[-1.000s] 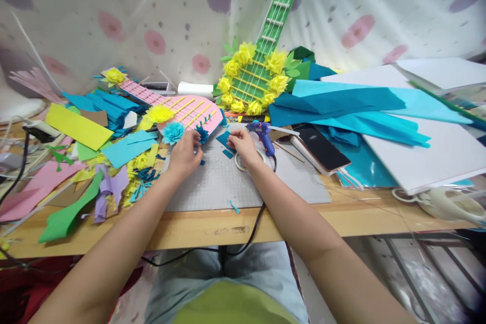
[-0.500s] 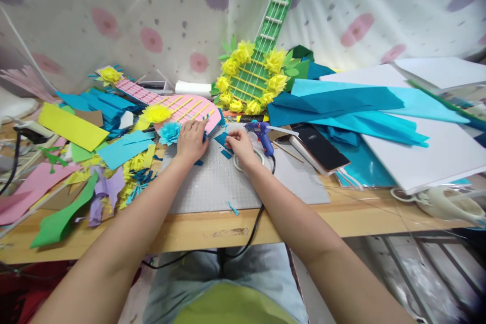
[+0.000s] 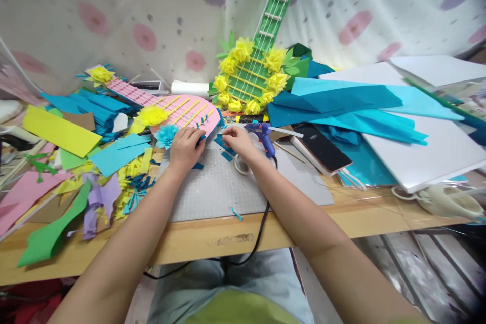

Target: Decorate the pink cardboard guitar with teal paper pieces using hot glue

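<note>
A pink paper guitar (image 3: 195, 104) with yellow strips, a yellow flower and a light-blue paper flower (image 3: 166, 135) lies on the table, its neck pointing back left. My left hand (image 3: 187, 146) is closed on its near edge, fingers curled with a bit of dark blue between them. To the right, my right hand (image 3: 238, 140) pinches its fingertips together just above small dark-blue paper pieces (image 3: 226, 156); what they hold, if anything, is too small to see. Beneath is a grey cutting mat (image 3: 220, 192). A roll of tape (image 3: 240, 166) sits partly under my right wrist.
Right of my hand lies a blue glue gun (image 3: 266, 140), its black cord running off the front edge. Beyond are a phone (image 3: 322, 147), blue paper strips (image 3: 341, 101) and white boards (image 3: 425, 147). A green paper guitar (image 3: 248, 81) leans behind. Coloured scraps (image 3: 102, 197) cover the left side.
The view has shifted slightly. My left hand stays at the guitar's edge, its fingers drawn in more. My right hand remains pinched over the dark-blue pieces, having moved slightly.
</note>
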Action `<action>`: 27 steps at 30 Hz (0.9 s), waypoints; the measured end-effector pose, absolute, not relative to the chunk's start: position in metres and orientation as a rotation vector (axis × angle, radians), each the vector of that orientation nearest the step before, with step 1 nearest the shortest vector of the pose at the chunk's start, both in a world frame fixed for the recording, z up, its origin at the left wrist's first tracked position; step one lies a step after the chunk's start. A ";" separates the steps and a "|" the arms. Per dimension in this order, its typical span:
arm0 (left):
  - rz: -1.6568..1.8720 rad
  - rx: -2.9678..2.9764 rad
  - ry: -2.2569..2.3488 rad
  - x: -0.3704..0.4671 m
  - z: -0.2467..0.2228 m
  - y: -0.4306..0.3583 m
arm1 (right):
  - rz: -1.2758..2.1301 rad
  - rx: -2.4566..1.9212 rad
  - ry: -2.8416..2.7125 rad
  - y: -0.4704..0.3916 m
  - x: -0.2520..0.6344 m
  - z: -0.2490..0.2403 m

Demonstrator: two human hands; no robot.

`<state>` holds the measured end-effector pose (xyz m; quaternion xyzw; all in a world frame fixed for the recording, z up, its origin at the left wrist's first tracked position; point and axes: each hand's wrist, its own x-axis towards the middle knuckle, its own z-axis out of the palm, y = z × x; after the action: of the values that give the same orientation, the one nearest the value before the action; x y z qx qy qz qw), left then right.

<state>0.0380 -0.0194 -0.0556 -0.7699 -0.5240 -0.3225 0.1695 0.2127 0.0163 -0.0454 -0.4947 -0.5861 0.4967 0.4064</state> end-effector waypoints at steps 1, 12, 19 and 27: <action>-0.943 -2.183 -1.488 0.036 -0.055 -0.022 | 1.245 -1.247 -1.546 0.022 0.212 -0.043; -1.003 -2.259 -1.571 0.032 -0.042 -0.014 | 0.941 -1.291 -2.007 0.065 0.197 -0.004; -0.790 -2.357 -1.506 0.036 -0.046 -0.014 | 0.951 -1.287 -1.977 0.068 0.192 -0.013; -0.811 -2.341 -1.453 0.025 -0.040 -0.027 | 0.920 -1.261 -2.063 0.061 0.180 -0.017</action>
<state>0.0248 -0.0270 -0.0398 -0.8077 -0.5014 -0.2797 0.1345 0.1804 0.0613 -0.0169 -0.4688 -0.7670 0.3422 0.2736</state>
